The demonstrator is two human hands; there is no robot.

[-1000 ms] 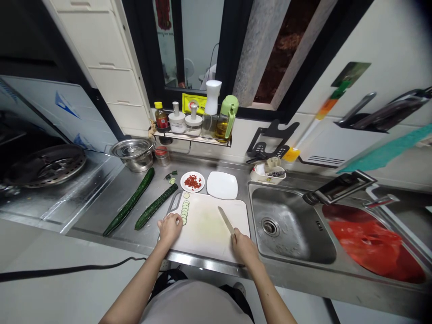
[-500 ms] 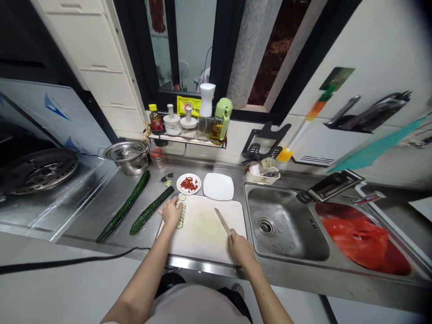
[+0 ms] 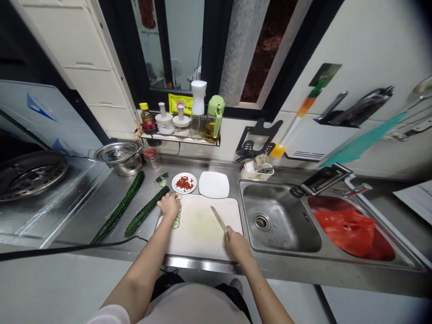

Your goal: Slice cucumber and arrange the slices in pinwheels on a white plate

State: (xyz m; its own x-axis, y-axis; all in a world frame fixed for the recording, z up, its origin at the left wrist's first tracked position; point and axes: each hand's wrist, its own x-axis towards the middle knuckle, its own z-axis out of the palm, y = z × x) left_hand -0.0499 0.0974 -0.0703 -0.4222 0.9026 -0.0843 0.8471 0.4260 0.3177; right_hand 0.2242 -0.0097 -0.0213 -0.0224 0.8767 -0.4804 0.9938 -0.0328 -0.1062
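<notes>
Gripping the knife (image 3: 218,219), your right hand (image 3: 238,245) is right on the board (image 3: 202,236). Your left hand (image 3: 169,206), its hold unclear, partly covers slices (image 3: 176,222) on the left, beside 2 cucumbers (image 3: 143,216).

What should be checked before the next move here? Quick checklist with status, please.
1. Knife held by the handle in the right hand: ok.
2. Left hand apart from the blade: ok, it is at the board's left side.
3. Cucumber slices on the cutting board: ok, in a row partly covered by the left hand.
4. Left grip on the slices: cannot tell, the hand hides its fingertips.
5. Blade touching the board: cannot tell from this angle.
6. Square white plate near the board: ok, just beyond its far edge.
</notes>
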